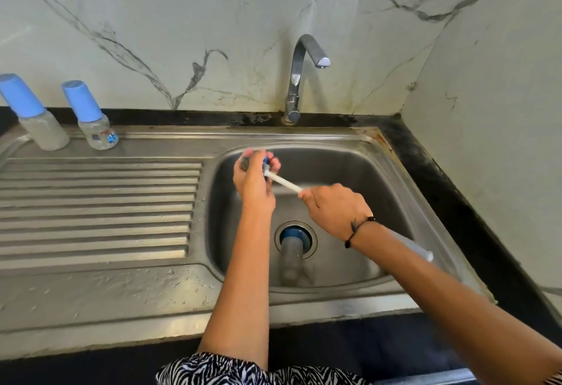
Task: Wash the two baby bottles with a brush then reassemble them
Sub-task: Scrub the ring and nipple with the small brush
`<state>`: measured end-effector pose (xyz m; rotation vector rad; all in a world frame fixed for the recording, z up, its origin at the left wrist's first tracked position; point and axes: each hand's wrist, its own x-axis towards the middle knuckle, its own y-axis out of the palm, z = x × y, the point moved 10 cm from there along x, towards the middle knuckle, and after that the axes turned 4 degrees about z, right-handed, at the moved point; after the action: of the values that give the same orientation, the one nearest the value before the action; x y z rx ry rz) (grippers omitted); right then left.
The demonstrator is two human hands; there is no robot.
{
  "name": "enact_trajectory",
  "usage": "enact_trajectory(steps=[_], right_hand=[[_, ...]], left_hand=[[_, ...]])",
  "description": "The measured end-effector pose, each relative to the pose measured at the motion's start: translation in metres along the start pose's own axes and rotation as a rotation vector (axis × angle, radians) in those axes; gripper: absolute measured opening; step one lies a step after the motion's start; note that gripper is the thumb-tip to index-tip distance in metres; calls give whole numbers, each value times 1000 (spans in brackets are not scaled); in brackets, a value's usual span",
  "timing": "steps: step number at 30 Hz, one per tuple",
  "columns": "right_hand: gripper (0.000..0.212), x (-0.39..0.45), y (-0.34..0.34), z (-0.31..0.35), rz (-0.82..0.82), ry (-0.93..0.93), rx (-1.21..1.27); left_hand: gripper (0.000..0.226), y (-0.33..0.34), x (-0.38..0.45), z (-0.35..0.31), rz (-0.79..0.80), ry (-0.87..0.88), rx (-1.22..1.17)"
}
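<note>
Left hand (254, 179) grips brush (282, 182) head, right hand (334, 208) grips handle; both bottles (97, 124) still capped, uncapping next.

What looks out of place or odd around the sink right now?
A blue-ended object sits in the sink drain, blurred, so I cannot tell what it is. Rust and dark grime line the sink's back right corner. The two capped bottles stand upright. Nothing looks spilled.

Two capped baby bottles (39, 111) (92, 115) upright on the drainboard's far edge (blue caps, clear bodies); white-handled brush (282, 182) over the basin.
</note>
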<state>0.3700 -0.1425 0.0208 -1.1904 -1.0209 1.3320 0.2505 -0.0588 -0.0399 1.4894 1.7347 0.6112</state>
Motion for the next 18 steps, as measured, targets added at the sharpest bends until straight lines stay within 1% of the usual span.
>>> enact_trajectory(steps=[4, 6, 9, 11, 12, 14, 15, 18], right_hand=[[36, -18, -5, 25, -74, -94, -237], [28, -23, -3, 37, -91, -147, -325], [17, -25, -3, 48, -100, -184, -453], [11, -27, -5, 54, -180, -216, -572], [15, -27, -6, 57, -211, -246, -606], [32, -30, -5, 60, -292, -318, -620], [37, -34, -6, 63, -336, -347, -624], [40, -41, -9, 67, -405, -401, -640]], left_hand=[[2, -31, -5, 9, -211, -40, -1], [11, -42, -8, 12, -292, -77, -40], [17, -51, -10, 12, -369, -125, -97], [17, -55, -10, 15, -404, -175, -146], [17, -57, -9, 18, -415, -209, -172], [15, -60, -8, 26, -419, -297, -210], [16, -61, -8, 30, -415, -344, -220], [17, -64, -11, 34, -410, -434, -244]])
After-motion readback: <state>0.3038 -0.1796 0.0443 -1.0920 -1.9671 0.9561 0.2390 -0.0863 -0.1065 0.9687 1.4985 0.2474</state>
